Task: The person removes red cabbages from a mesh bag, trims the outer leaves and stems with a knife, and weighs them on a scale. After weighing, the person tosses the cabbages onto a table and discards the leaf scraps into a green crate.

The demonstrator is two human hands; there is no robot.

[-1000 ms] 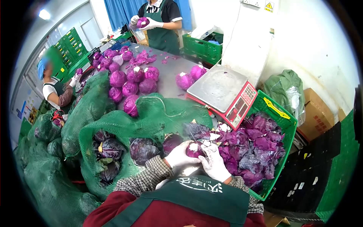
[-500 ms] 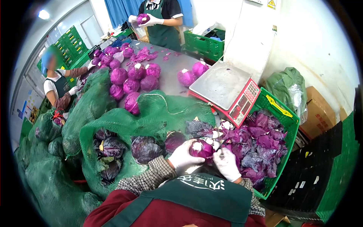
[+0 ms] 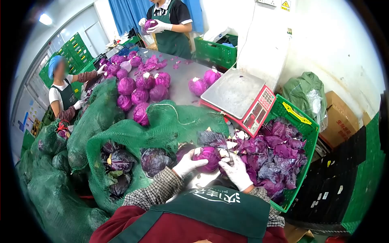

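Note:
My gloved left hand (image 3: 189,165) is wrapped round the left side of a red cabbage (image 3: 208,159), near the front edge of the work surface. On the cabbage's other side, my gloved right hand (image 3: 236,171) is closed on a knife (image 3: 227,150), whose thin blade points up and away from me. Most of its handle is hidden in the glove. Dark outer leaves (image 3: 212,138) and pale cut pieces lie just beyond. Left of my hands, an untrimmed cabbage (image 3: 154,162) rests in an opened green mesh sack (image 3: 133,135).
A red scale (image 3: 234,91) stands ahead right, beside a green crate (image 3: 299,187) heaped with purple leaves. Trimmed cabbages (image 3: 139,96) are grouped on the metal table (image 3: 178,83). Full mesh sacks (image 3: 56,198) crowd the left. Two co-workers (image 3: 172,38) (image 3: 63,91) stand at the table.
The cabbage has turned in my left hand, its pale cut end now facing left. My right hand has shifted slightly left, and the knife blade now shows. The far co-worker's hands have lowered slightly.

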